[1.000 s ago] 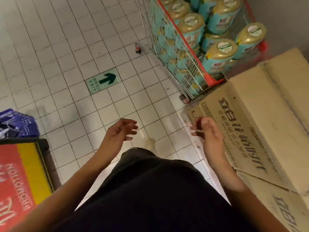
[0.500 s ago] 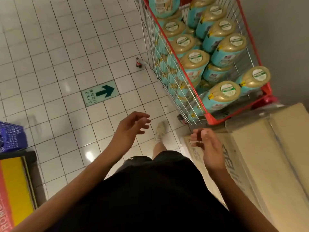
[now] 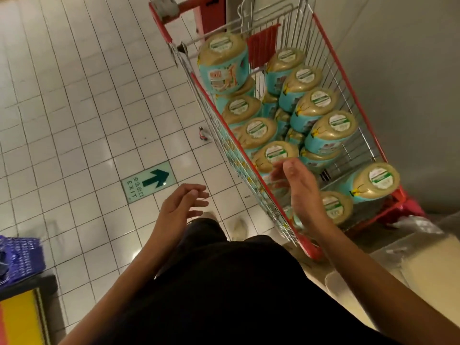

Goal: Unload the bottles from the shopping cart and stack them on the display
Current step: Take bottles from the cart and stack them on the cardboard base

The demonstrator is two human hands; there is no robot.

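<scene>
Bottles (image 3: pixel 331 131) were pictured piled in the shopping cart (image 3: pixel 353 105). The right grip (image 3: pixel 298 192), apart and empty, was held over the nearest ones; the left grip (image 3: pixel 181 205), loosely apart, was outside it.

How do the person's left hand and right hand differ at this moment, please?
The left hand hangs over the white tiled floor, outside the red-rimmed wire shopping cart; the right hand is held over the cart's near end, above the teal-labelled bottles. The left hand's fingers are loosely curled; the right hand's are straight. Both hold nothing.
</scene>
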